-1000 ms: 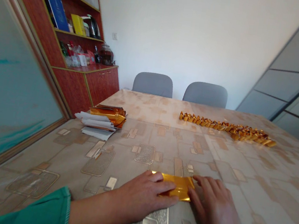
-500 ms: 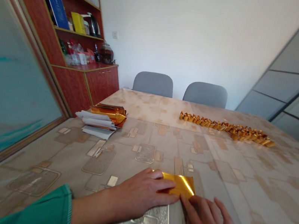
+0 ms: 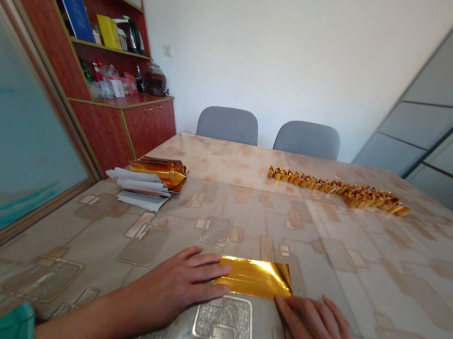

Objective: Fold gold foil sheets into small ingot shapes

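Gold strip: a shiny gold foil strip (image 3: pixel 254 278) lies flat on the patterned tablecloth (image 3: pixel 360 305), between the two hands and just in front of the person; its right end looks slightly bent near the corner
Left hand: the left hand (image 3: pixel 178 281) lies palm down, its fingers apart and outstretched, fingertips resting on the strip's left end; a green sleeve (image 3: pixel 10 324) shows at the forearm
Right hand: the right hand (image 3: pixel 319 330) touches the strip's near right corner with a fingertip; whether its thumb and finger are clamped on the foil, I cannot tell
Paper pile: gold foil sheets (image 3: pixel 158 169) and pale papers (image 3: pixel 138 181) lie together towards the left
Folded row: many small folded gold pieces (image 3: pixel 329 187) sit in a line, far right
Behind: two grey chairs (image 3: pixel 228 125) stand at the far edge; a red cabinet (image 3: pixel 148 120) at left
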### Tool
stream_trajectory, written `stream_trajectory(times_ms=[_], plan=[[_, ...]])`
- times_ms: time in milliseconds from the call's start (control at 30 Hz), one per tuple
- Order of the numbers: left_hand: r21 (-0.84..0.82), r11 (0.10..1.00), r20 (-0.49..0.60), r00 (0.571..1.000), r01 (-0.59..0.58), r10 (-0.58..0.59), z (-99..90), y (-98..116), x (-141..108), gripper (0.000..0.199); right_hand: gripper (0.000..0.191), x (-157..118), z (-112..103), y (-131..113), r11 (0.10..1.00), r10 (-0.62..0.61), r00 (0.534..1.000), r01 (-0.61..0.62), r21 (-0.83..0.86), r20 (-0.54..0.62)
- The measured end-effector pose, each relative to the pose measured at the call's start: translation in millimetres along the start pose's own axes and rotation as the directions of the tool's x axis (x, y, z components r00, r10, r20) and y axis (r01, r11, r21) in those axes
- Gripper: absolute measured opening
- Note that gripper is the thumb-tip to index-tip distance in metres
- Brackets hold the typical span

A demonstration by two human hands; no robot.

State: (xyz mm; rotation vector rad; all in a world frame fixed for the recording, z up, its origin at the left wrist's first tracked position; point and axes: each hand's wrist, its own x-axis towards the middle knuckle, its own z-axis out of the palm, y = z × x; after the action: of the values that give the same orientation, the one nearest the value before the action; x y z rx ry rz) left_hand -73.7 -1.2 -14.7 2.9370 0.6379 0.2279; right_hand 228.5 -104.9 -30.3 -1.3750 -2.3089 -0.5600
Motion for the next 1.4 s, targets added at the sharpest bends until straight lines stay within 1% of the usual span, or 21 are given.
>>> stream_trajectory(times_ms=[67, 133, 200, 267, 300, 367, 433, 500, 533, 600, 700, 800, 867, 933, 1000, 1067, 1133, 1200, 1233, 1300, 1400], plan=[[0.022, 1.000, -0.006, 1.000, 0.002, -0.002, -2.6, -1.0, -7.5, 0.048, 0.039, -1.4, -0.6, 1.6, 1.000, -0.011, 1.000, 0.011, -0.001, 0.004], [0.006, 1.000, -0.048, 0.999, -0.008, 0.008, -6.9, 1.9, -9.2, 0.048, 0.039, -1.4, -0.5, 2.1, 1.000, -0.011, 1.000, 0.010, 0.025, 0.012], [-0.037, 0.999, -0.103, 0.995, -0.019, 0.015, -10.0, 8.0, -4.3, 0.039, 0.036, 1.3, 1.4, 0.1, 0.998, 0.011, 1.000, -0.012, 0.062, 0.016], [-0.048, 0.998, -0.128, 0.991, -0.039, 0.033, -9.2, 14.8, 5.4, 0.029, 0.031, 7.1, 5.8, -5.4, 0.995, 0.060, 0.998, -0.061, 0.082, 0.011], [-0.041, 0.998, -0.127, 0.991, -0.046, 0.040, -7.3, 17.6, 10.7, 0.025, 0.030, 11.0, 8.7, -9.4, 0.992, 0.090, 0.996, -0.091, 0.087, 0.007], [0.001, 0.999, -0.069, 0.997, -0.042, 0.042, -2.4, 20.9, 19.8, 0.023, 0.029, 19.7, 14.8, -18.6, 0.985, 0.140, 0.990, -0.139, 0.097, 0.000], [0.045, 0.998, -0.025, 0.999, -0.032, 0.033, 1.3, 21.4, 24.7, 0.033, 0.027, 27.1, 19.0, -26.6, 0.985, 0.131, 0.991, -0.131, 0.114, 0.009], [0.058, 0.998, -0.012, 0.999, -0.034, 0.034, 2.3, 20.4, 25.9, 0.043, 0.025, 30.5, 19.3, -29.9, 0.986, 0.089, 0.995, -0.093, 0.138, 0.042], [0.051, 0.998, -0.011, 0.999, -0.036, 0.037, 1.7, 19.8, 25.9, 0.045, 0.024, 30.1, 17.9, -29.0, 0.986, 0.070, 0.996, -0.078, 0.149, 0.058], [0.031, 0.999, -0.015, 0.999, -0.034, 0.035, -0.5, 18.8, 25.9, 0.042, 0.024, 25.4, 13.0, -22.6, 0.986, 0.047, 0.996, -0.058, 0.159, 0.070], [0.003, 1.000, -0.019, 0.999, -0.030, 0.030, -4.5, 17.3, 27.1, 0.030, 0.025, 12.1, 4.5, -5.3, 0.991, 0.026, 0.999, -0.030, 0.132, 0.035], [-0.019, 0.998, -0.004, 0.999, -0.053, 0.053, -7.2, 13.0, 26.8, 0.025, 0.026, 0.7, -0.9, 10.9, 0.996, 0.011, 1.000, -0.012, 0.092, 0.011], [-0.045, 0.997, 0.009, 0.998, -0.063, 0.064, -8.2, 9.0, 25.1, 0.024, 0.026, -1.9, -2.4, 16.5, 0.997, -0.004, 1.000, 0.004, 0.081, 0.001], [-0.073, 0.995, 0.006, 0.998, -0.068, 0.069, -9.2, 5.7, 24.1, 0.025, 0.025, 0.2, -2.6, 16.6, 0.997, 0.003, 1.000, -0.003, 0.082, 0.003], [-0.083, 0.994, 0.000, 0.997, -0.074, 0.075, -10.5, 4.7, 26.0, 0.024, 0.023, 6.9, -1.6, 11.6, 0.995, 0.038, 0.999, -0.040, 0.095, 0.024], [-0.051, 0.996, 0.006, 0.997, -0.076, 0.077, -12.0, 6.6, 31.6, 0.018, 0.022, 16.9, 1.1, 2.4, 0.988, 0.082, 0.996, -0.086, 0.129, 0.041], [0.027, 0.997, 0.011, 0.997, -0.078, 0.077, -13.5, 10.8, 39.2, 0.010, 0.018, 28.1, 5.8, -9.8, 0.974, 0.103, 0.993, -0.112, 0.196, 0.055], [0.121, 0.989, 0.004, 0.996, -0.086, 0.086, -14.4, 15.5, 46.0, 0.004, 0.012, 38.2, 12.2, -22.6, 0.952, 0.099, 0.990, -0.123, 0.279, 0.097], [0.161, 0.983, 0.000, 0.996, -0.088, 0.089, -14.5, 17.5, 48.5, 0.003, 0.013, 42.2, 15.8, -28.2, 0.943, 0.100, 0.987, -0.134, 0.306, 0.123], [0.205, 0.975, -0.003, 0.996, -0.088, 0.091, -14.0, 20.1, 51.3, 0.004, 0.017, 47.7, 23.1, -36.2, 0.937, 0.114, 0.983, -0.155, 0.312, 0.144], [0.207, 0.976, -0.006, 0.997, -0.070, 0.073, -12.0, 20.2, 52.4, 0.006, 0.016, 51.4, 31.7, -39.2, 0.950, 0.152, 0.980, -0.181, 0.254, 0.130]])
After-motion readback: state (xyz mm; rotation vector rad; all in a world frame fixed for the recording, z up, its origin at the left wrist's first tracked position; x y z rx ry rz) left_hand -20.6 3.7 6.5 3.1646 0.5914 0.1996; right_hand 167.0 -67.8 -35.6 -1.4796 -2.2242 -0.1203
